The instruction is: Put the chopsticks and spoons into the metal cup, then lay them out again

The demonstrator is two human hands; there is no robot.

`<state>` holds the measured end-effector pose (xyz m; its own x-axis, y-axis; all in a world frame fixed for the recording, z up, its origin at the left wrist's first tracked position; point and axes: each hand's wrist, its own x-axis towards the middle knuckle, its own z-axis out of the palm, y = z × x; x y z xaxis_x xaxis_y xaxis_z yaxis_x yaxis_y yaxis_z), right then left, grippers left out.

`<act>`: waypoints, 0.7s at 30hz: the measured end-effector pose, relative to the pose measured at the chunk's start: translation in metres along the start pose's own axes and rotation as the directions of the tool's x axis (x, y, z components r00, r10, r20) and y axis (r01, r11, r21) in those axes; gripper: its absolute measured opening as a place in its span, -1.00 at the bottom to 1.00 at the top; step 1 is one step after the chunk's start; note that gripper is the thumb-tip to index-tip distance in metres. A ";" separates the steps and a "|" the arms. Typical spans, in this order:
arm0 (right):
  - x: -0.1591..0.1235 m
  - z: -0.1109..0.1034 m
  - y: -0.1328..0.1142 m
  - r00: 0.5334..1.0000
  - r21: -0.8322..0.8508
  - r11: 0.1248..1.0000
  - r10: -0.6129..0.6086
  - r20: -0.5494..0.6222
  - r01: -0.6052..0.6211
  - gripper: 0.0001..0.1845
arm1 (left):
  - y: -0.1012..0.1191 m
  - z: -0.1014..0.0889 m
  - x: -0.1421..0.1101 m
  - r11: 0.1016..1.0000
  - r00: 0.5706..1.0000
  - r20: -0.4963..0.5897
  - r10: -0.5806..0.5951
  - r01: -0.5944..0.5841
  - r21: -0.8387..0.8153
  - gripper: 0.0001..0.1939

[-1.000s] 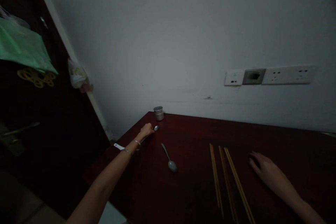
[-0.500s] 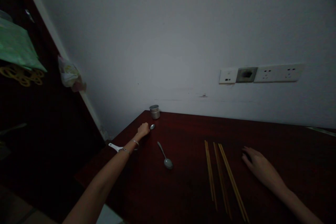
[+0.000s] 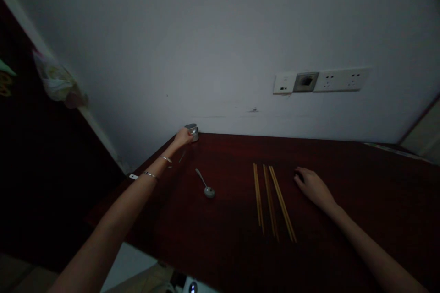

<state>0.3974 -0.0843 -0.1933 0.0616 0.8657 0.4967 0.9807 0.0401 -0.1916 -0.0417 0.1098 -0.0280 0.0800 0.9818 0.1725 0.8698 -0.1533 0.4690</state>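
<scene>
My left hand (image 3: 183, 138) is closed at the far left corner of the table, beside a small metal cup (image 3: 191, 127). A small metal spoon (image 3: 195, 131) pokes from its fingers, the bowl in front of the cup's side; whether they touch I cannot tell. Nearer lies a larger metal spoon (image 3: 209, 192), bowl toward me. Under my left forearm shows the end of a white handle (image 3: 133, 176); the rest is hidden. My right hand (image 3: 314, 187) lies on the table, fingers loosely bent and holding nothing, to the right of three pairs of wooden chopsticks (image 3: 282, 203).
The dark red table (image 3: 227, 238) runs along a pale wall with a row of sockets (image 3: 323, 81). A thin, dim sliver (image 3: 182, 156) lies near my left wrist. At the left, a plastic bag (image 3: 57, 82) hangs by a dark door. A white object (image 3: 197, 285) shows below the front edge.
My left hand has moved with the small spoon farther back, up to the metal cup. My right hand stays beside the chopsticks. The view has swung to the right and down.
</scene>
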 end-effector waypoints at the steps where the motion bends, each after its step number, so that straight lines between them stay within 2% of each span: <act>1: 0.000 -0.001 -0.001 1.000 0.000 1.000 0.005 0.004 -0.005 -0.61 | 0.013 -0.002 0.002 1.000 1.000 -0.013 0.014 -0.014 0.011 -0.93; 3: 0.001 -0.002 -0.001 1.000 -0.001 1.000 0.018 0.012 -0.018 -0.61 | 0.040 0.000 0.003 0.999 0.999 -0.015 0.046 -0.046 -0.006 -0.93; 6: 0.002 -0.002 0.000 0.999 0.000 1.000 0.032 0.032 -0.032 -0.62 | 0.084 0.015 -0.005 0.966 0.990 -0.003 0.142 -0.139 -0.220 -0.93; 9: 0.003 -0.002 0.001 0.998 -0.002 0.999 0.044 0.052 -0.044 -0.63 | 0.127 0.040 -0.025 0.859 0.958 0.058 0.279 -0.222 -0.462 -0.91; 12: 0.004 -0.004 -0.001 0.997 -0.007 0.999 0.054 0.059 -0.054 -0.64 | 0.160 0.066 -0.048 0.749 0.932 0.142 0.333 -0.171 -0.640 -0.91; 16: 0.004 -0.010 -0.005 0.995 -0.001 0.998 0.066 0.081 -0.066 -0.65 | 0.185 0.095 -0.069 0.625 0.902 0.201 0.382 -0.091 -0.776 -0.94; 21: 0.004 -0.012 -0.007 0.993 0.008 0.996 0.083 0.081 -0.084 -0.66 | 0.196 0.120 -0.081 0.571 0.890 0.231 0.392 -0.039 -0.820 -0.96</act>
<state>0.3929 -0.0870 -0.1792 0.1273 0.9035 0.4091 0.9706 -0.0285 -0.2391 0.1807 0.0142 -0.0540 0.5249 0.8400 0.1376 0.0943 -0.2180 0.9714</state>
